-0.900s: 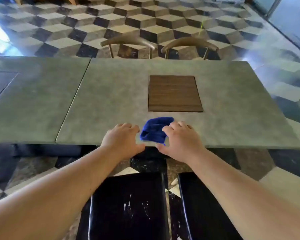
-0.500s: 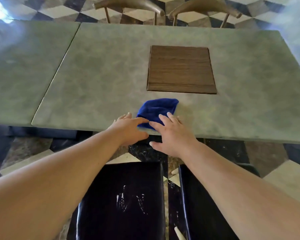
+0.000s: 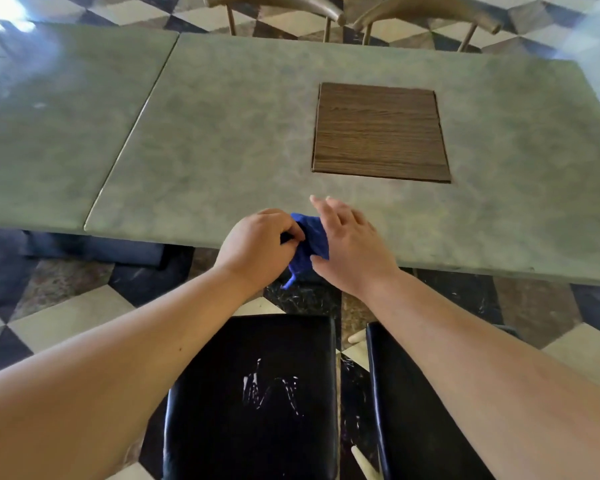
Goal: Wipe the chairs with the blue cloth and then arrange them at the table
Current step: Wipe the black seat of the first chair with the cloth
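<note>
The blue cloth [image 3: 309, 244] is bunched up at the near edge of the grey table [image 3: 243, 140], with a corner hanging below the edge. My left hand [image 3: 257, 247] is closed on its left side. My right hand [image 3: 350, 247] rests against its right side with fingers spread and extended over the table. Two black-seated chairs stand under my arms, one on the left [image 3: 253, 393] and one on the right [image 3: 416, 410]. Two more chairs with curved wooden backs, one left [image 3: 278, 3] and one right [image 3: 426, 10], stand at the table's far side.
A brown wooden panel [image 3: 378, 133] is set into the tabletop. A second grey table [image 3: 49, 126] adjoins on the left. The floor [image 3: 59, 320] is a black, grey and cream cube-pattern tile. A dark table base [image 3: 94, 247] sits under the near edge.
The cloth was lying flat on the table between my hands; my left hand has now closed on it and drawn it to the edge. The view has tilted down and moved closer.
</note>
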